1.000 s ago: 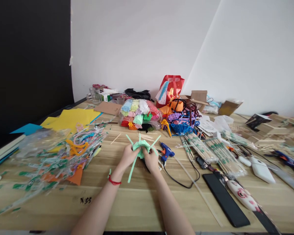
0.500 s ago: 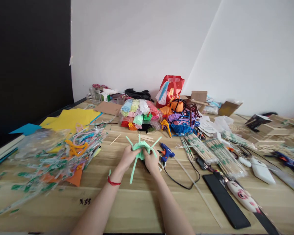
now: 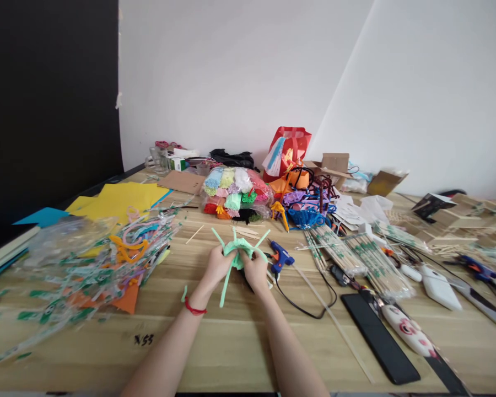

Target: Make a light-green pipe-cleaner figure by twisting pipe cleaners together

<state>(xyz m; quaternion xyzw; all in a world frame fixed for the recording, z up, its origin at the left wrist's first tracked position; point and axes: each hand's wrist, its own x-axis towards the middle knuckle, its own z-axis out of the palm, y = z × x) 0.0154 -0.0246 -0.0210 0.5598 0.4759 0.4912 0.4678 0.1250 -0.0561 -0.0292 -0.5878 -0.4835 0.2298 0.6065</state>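
Observation:
Between my two hands is a mint-green piece woven from pipe cleaners point(image 3: 236, 244), with several loose ends sticking out around it. My left hand point(image 3: 218, 268) is closed on its left side, thumb over the near edge. On the right side my right hand point(image 3: 256, 270) grips it in the same way, fingers mostly hidden beneath. One long green end hangs down toward me beside the left hand. Just right of my right hand lies a blue glue gun point(image 3: 281, 257) with an orange trigger and a clear glue stick point(image 3: 334, 322) near it.
To the left is a heap of plastic wrappers point(image 3: 103, 270) by yellow sheets point(image 3: 119, 198). Behind my hands sits a bag of coloured bundles point(image 3: 235, 193). Rightward are a pile of pipe cleaners point(image 3: 308, 204), packs of wooden sticks point(image 3: 378, 264) and a black phone point(image 3: 380, 337).
Both hands keep hold of the green piece in nearly the same place. My left wrist has shifted slightly, and the hanging green end has moved a little.

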